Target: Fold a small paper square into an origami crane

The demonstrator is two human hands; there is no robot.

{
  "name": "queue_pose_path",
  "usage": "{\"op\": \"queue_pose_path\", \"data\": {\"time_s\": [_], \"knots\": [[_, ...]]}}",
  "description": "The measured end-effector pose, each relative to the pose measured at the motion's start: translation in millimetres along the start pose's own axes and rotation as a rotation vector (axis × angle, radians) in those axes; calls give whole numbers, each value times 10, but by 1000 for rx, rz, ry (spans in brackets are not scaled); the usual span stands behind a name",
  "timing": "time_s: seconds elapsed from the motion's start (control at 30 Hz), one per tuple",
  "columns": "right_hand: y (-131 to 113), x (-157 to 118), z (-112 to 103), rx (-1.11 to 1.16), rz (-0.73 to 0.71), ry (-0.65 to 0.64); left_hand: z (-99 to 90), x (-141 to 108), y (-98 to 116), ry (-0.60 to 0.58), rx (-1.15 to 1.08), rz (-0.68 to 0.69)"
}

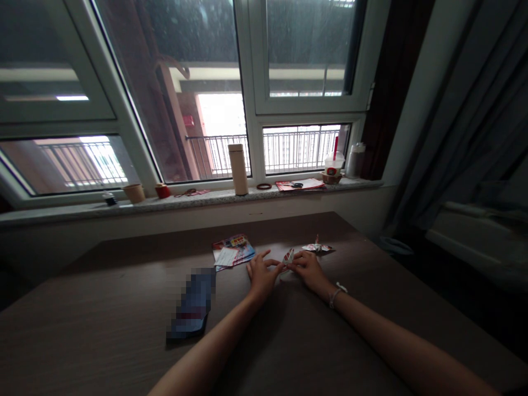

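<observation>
A small folded piece of white paper with red print (289,256) stands between my two hands, just above the brown table (124,286). My left hand (263,273) pinches its left side between thumb and index finger, with the other fingers spread. From the right, my right hand (310,269) grips the other side, its fingers bent. The lower part of the paper is partly hidden by my fingertips. Beyond my right hand lies a folded paper crane (317,247) of similar white and red paper, wings spread.
Printed leaflets (235,250) lie left of my hands, with a pixelated dark phone-like object (192,305) nearer me. On the windowsill stand a beige bottle (238,170), a paper cup (134,193), scissors (296,185) on red papers, and a drink cup with a straw (333,164).
</observation>
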State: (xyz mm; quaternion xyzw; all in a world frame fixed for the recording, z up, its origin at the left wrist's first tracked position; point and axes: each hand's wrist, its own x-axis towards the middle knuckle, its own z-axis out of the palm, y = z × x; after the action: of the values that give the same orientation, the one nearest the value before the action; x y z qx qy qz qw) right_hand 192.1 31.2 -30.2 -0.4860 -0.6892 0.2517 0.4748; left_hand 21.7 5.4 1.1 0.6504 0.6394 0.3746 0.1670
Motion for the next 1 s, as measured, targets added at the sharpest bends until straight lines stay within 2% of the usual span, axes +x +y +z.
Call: {"op": "queue_pose_path", "data": {"time_s": [0.7, 1.0], "knots": [[6, -17, 43, -17, -10, 38, 22, 7, -30, 20, -28, 22], [-52, -24, -10, -17, -17, 6, 7, -14, -20, 35, -29, 29]]}}
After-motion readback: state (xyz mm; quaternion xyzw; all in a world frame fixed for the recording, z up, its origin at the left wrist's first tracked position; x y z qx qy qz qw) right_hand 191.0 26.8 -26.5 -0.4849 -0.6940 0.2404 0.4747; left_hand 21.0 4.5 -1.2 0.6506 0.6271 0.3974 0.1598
